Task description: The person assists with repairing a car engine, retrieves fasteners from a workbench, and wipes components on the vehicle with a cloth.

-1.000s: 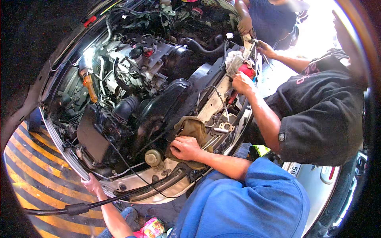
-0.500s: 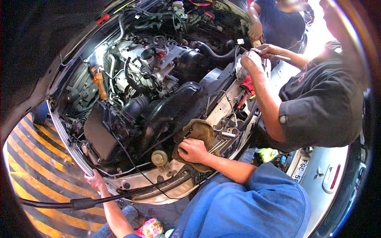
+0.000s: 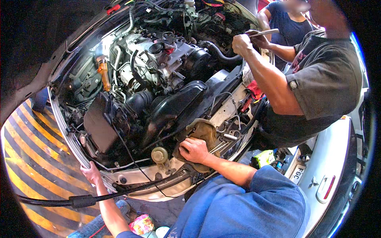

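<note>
My right hand (image 3: 194, 150), fingers curled, presses on a brown rag (image 3: 203, 130) that lies over the front panel (image 3: 174, 171) of the car. My left hand (image 3: 91, 173) rests against the outer fender edge (image 3: 63, 133) at the front left corner, its fingers apart and partly hidden. Between my hands stands a round beige cap (image 3: 159, 155). Beyond them is the open engine bay, with a black ribbed intake hose (image 3: 139, 104) and a black plastic duct (image 3: 176, 104). An orange work lamp (image 3: 103, 74) shines in the bay, its black cable (image 3: 126, 146) running toward me.
A co-worker in a dark shirt (image 3: 325, 75) at the right holds up a flat object (image 3: 264, 32); another person (image 3: 283, 22) stands behind. Metal tools (image 3: 231, 135) lie right of the rag. A thick black hose (image 3: 81, 201) crosses near me. A silver car (image 3: 325, 174) stands at the right.
The co-worker's hands have risen from the car's edge with the flat object. My left hand has shifted slightly up and left in view; my right hand stays on the rag.
</note>
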{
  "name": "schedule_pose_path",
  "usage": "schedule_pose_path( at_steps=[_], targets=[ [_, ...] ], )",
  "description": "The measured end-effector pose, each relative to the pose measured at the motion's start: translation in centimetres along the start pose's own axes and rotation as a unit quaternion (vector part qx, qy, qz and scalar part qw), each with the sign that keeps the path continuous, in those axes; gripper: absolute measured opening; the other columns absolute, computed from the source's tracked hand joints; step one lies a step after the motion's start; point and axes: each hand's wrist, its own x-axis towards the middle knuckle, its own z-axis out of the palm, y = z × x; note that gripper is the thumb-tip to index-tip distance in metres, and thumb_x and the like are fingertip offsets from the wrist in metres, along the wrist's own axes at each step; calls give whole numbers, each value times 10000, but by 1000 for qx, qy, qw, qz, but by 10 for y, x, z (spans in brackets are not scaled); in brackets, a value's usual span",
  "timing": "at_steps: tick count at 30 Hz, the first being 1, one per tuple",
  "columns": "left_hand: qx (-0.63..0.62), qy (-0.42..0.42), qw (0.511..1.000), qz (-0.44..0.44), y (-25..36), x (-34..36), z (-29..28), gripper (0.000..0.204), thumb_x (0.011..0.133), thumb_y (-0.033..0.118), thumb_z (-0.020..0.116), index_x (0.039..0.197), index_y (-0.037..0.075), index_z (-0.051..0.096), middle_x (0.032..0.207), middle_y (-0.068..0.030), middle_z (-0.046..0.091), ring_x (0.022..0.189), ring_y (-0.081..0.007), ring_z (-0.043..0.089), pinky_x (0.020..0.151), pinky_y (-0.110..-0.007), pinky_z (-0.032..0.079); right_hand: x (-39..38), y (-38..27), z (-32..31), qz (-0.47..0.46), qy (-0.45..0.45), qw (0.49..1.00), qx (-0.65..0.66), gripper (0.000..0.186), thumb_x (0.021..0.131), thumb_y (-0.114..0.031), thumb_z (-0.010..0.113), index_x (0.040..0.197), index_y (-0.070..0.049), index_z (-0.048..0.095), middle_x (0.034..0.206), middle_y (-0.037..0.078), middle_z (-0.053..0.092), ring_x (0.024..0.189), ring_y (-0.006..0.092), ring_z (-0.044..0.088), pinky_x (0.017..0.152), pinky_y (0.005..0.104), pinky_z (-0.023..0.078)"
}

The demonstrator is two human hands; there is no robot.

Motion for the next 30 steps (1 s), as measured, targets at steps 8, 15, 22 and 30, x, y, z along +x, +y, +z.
schedule_pose_path(
  at_steps=[8, 15, 22, 30],
  targets=[
    [31, -3, 999, -26, -1, 1, 1, 619, 779, 406, 660, 1262, 76, 456, 1156, -195, 568, 1050, -384, 559, 895, -463, 434, 0, 1, 3, 4, -2, 1000, -4, 128, 746, -240, 660, 765, -118, 625, 695, 66, 596, 644, 249, 611, 552, 368, 503],
    [44, -6, 999, -29, 2, 0, -1, 630, 774, 421, 659, 1266, 84, 455, 1160, -186, 571, 1052, -385, 560, 886, -461, 441, 1, 2, 4, -9, -3, 1000, -15, 127, 740, -231, 664, 741, -114, 614, 691, 68, 586, 632, 248, 607, 545, 362, 500],
    [36, -6, 999, -38, 7, -2, -5, 637, 767, 418, 649, 1269, 78, 455, 1165, -187, 573, 1060, -381, 562, 896, -454, 439, 3, 0, 4, -21, 22, 1000, -7, 98, 727, -206, 665, 721, -125, 612, 671, 51, 579, 598, 236, 592, 526, 348, 476],
    [38, -1, 999, -39, 10, -4, -8, 603, 766, 396, 640, 1235, 60, 464, 1146, -210, 573, 1036, -387, 571, 883, -441, 448, 1, 0, 6, -3, 1, 1000, -26, 94, 737, -206, 662, 721, -129, 610, 667, 43, 574, 593, 234, 587, 513, 349, 470]
  ],
)
